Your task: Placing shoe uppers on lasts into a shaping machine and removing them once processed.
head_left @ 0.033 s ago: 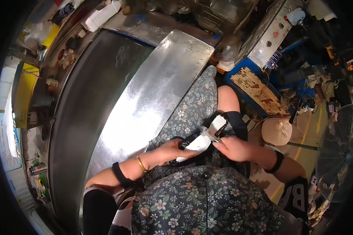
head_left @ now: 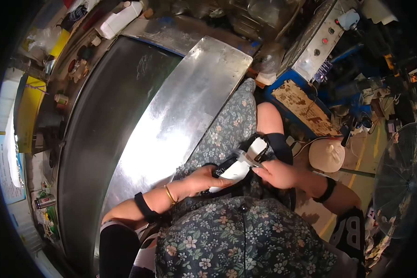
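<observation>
Over my lap lies a long white piece with dark edging and a black part along its side; I cannot tell its exact kind. My left hand grips its lower left end, thumb on top and fingers hidden beneath. A translucent strip crosses the white piece near its upper end. My right hand is closed at the right end of this strip, thumb and fingers pressed together. Floral cloth covers my lap below both hands.
A shiny metal sheet lies along a dark belt-like surface on my left. To the right stand a control panel with buttons, a tied pale bag on the floor and a round fan guard. A white jug stands far left.
My left forearm has shifted very slightly to the right. Both hands keep their places on the white piece and the strip.
</observation>
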The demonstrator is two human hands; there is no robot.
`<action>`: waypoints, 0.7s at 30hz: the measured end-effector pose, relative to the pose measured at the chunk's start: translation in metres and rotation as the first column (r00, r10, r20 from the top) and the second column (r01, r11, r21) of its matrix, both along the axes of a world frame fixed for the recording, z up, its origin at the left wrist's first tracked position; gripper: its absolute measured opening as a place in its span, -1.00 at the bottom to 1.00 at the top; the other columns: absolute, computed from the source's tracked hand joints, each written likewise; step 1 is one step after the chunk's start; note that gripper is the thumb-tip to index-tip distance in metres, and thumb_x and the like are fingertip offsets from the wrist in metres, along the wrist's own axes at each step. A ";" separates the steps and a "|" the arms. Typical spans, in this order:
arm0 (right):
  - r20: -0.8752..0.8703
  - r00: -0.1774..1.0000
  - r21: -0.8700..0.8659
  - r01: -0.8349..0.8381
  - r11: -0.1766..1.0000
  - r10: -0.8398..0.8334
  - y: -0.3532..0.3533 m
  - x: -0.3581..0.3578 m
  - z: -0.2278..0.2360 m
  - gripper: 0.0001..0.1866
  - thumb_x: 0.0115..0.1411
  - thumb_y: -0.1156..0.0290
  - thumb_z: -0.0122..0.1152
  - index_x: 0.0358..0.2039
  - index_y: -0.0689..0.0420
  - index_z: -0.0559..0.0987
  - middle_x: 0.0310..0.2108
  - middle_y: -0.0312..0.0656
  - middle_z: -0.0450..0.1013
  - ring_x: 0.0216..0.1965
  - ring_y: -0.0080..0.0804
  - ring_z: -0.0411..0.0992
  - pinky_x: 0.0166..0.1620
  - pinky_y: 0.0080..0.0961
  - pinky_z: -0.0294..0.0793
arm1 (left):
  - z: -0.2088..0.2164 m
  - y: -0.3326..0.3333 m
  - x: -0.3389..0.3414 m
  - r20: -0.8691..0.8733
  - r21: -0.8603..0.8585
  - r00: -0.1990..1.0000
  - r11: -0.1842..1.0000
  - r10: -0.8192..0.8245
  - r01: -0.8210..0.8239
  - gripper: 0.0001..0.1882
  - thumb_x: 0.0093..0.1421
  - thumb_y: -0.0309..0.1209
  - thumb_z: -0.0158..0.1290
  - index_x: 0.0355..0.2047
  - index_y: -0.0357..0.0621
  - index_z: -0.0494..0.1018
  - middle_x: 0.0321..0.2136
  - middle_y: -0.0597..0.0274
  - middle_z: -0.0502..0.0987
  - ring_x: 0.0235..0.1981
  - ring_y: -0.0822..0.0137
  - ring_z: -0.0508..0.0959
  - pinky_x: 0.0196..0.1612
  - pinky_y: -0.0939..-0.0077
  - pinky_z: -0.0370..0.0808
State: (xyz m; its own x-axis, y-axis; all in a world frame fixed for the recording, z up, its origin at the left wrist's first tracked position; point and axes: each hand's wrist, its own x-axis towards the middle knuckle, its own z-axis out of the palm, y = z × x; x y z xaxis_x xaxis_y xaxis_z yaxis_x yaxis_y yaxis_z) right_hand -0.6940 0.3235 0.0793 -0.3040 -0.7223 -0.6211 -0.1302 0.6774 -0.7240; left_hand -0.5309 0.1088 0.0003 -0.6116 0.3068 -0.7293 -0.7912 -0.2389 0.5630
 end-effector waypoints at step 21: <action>0.771 0.623 -0.391 0.297 0.871 0.134 -0.106 -0.094 -0.020 -0.22 0.22 0.12 0.12 0.32 0.34 0.19 0.18 0.10 0.38 0.03 -0.16 0.52 -0.12 -0.15 0.66 | 0.073 -0.081 0.023 -0.524 -0.847 0.630 0.272 -0.573 -0.457 -0.19 -0.20 -0.37 0.43 0.11 -0.31 0.41 -0.23 0.00 0.62 -0.24 0.10 0.64 -0.08 0.29 0.56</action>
State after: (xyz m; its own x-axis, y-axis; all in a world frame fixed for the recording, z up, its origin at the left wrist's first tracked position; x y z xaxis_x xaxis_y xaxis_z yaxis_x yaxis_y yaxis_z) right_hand -0.7879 0.2176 0.0588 0.0457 -0.9634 -0.2641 0.6439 0.2305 -0.7295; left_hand -0.5080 0.0276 0.0738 -0.9833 -0.1304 0.1268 -0.0362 0.8235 0.5662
